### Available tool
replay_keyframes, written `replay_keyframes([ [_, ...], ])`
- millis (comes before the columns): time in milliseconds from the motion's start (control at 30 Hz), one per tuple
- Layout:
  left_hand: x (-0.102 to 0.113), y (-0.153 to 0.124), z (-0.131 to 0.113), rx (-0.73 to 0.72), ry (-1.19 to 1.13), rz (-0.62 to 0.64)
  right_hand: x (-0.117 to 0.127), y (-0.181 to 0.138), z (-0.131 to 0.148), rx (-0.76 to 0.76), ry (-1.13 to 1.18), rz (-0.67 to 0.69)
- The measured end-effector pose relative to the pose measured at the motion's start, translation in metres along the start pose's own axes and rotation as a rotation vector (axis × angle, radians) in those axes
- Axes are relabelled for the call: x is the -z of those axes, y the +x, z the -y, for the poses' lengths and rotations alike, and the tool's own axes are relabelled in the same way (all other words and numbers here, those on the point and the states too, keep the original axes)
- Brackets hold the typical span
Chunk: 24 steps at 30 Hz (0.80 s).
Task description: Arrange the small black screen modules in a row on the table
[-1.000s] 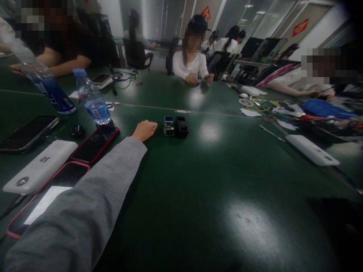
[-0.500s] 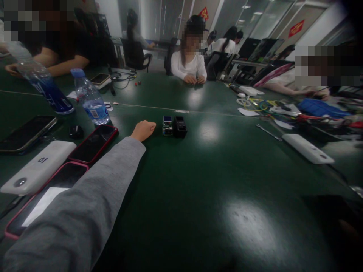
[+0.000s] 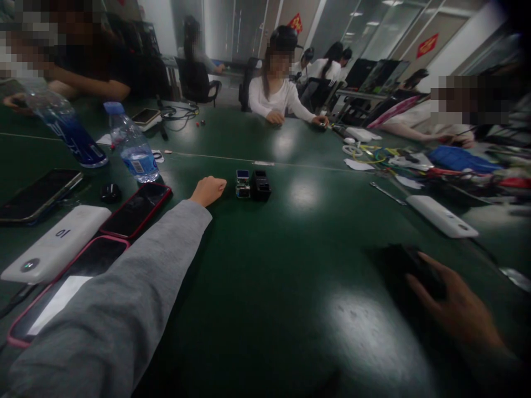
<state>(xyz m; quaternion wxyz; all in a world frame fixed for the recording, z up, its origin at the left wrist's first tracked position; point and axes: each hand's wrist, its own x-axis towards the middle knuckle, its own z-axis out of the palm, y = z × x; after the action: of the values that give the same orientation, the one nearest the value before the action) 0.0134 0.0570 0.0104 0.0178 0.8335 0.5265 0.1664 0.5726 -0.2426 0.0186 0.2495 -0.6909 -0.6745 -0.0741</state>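
My left hand (image 3: pixel 208 190) lies on the green table (image 3: pixel 290 265) as a closed fist, my grey sleeve stretched out behind it. Nothing shows in the fist. Just right of it stand a small module with a blue top (image 3: pixel 242 184) and a black box (image 3: pixel 261 185), side by side and apart from the hand. My right hand (image 3: pixel 452 309) is at the lower right, blurred, with its fingers stretched forward over a dark shape (image 3: pixel 400 265) on the table. I cannot tell whether that shape is an object or a shadow.
At left lie several phones (image 3: pixel 136 209), a white power bank (image 3: pixel 53 243), a small black case (image 3: pixel 110 192) and two water bottles (image 3: pixel 131 145). Another white power bank (image 3: pixel 442 216) and a clutter of cables and tools (image 3: pixel 398 160) sit at right. Other people sit around the table.
My right hand has come into view at the lower right, reaching forward. My left fist and the two small devices have stayed put. The view shifted slightly.
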Motion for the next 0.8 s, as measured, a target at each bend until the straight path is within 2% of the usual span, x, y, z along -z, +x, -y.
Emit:
replay_keyframes([
  [67, 0.000, 0.000, 0.000, -0.003, 0.009, -0.001, -0.025, 0.021, 0.028, 0.009, 0.060, 0.094],
  [100, 0.000, 0.000, 0.000, -0.003, 0.017, -0.005, -0.037, 0.034, 0.050, 0.065, 0.116, 0.154],
  [200, 0.001, 0.000, 0.000, 0.002, 0.035, -0.017, -0.067, 0.071, 0.136, 0.331, 0.312, 0.224],
  [300, 0.003, -0.001, -0.002, 0.005, 0.036, -0.018, -0.085, 0.093, 0.221, 0.533, 0.470, 0.369],
  [400, 0.004, -0.002, -0.004, 0.009, 0.052, -0.018, -0.094, 0.096, 0.279, 0.688, 0.546, 0.476],
  [467, 0.004, -0.002, -0.005, 0.013, 0.065, -0.026, -0.097, 0.095, 0.299, 0.759, 0.569, 0.510],
  [533, 0.004, -0.001, -0.005, 0.014, 0.066, -0.033, -0.100, 0.093, 0.307, 0.797, 0.584, 0.518],
  [800, 0.002, 0.000, -0.004, 0.009, 0.034, -0.034, -0.103, 0.091, 0.306, 0.805, 0.568, 0.476],
])
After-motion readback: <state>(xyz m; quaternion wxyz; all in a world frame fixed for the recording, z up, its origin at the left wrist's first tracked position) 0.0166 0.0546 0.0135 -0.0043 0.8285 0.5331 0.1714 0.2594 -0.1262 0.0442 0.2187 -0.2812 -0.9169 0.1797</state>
